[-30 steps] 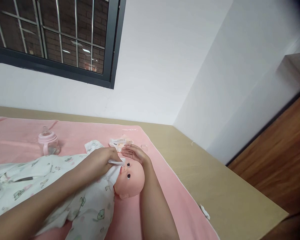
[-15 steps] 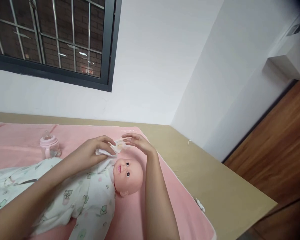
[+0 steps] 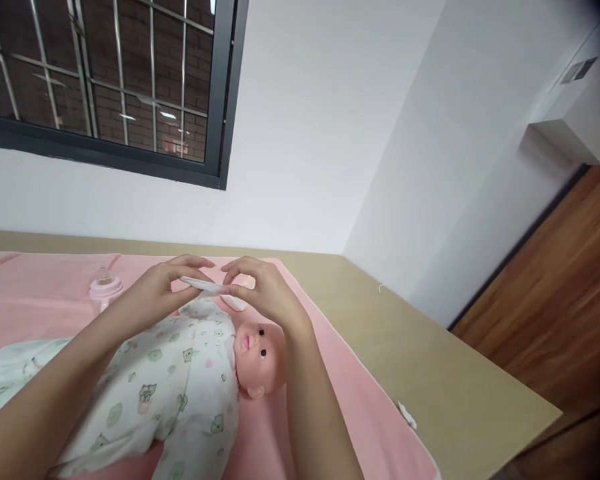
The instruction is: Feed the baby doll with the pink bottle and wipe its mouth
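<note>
Toward the far edge of a pink mat (image 3: 356, 403), the left hand (image 3: 155, 290) pinches a white cloth (image 3: 200, 285), stretching crosswise to the right hand (image 3: 270, 290), curved, its grip unclear. A doll (image 3: 175, 373) lies nearer.

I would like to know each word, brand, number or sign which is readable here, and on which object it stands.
No text can be read.
Pale packet behind the right hand: partly hidden, no legible print.
Reddish patch in the window: too blurred to tell if it is writing.
Doll's clothes: small pictures, no readable words.
</note>
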Tool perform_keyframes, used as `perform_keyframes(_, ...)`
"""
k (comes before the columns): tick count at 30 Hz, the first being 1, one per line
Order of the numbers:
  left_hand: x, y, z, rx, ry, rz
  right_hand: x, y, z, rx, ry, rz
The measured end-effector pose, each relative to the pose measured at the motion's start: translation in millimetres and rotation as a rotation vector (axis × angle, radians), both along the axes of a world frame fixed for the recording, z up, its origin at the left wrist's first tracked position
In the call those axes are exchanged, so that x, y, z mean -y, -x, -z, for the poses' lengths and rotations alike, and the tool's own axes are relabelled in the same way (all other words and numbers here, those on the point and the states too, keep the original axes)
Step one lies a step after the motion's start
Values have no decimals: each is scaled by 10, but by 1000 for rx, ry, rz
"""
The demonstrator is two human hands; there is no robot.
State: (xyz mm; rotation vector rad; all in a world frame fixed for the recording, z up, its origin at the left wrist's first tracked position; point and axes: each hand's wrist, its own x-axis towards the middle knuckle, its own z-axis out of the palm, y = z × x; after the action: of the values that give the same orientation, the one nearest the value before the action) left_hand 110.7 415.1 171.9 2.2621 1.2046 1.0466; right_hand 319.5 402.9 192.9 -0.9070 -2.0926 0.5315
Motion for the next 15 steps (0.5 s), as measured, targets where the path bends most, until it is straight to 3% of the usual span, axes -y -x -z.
perform_keyframes(5, -30, 9, 0, -9, 0, 29, -76, 24, 45, -14, 31, 31)
perform_keyframes(15, -135, 322, -101, 31, 26, -147, -413, -344, 165, -216, 83, 277)
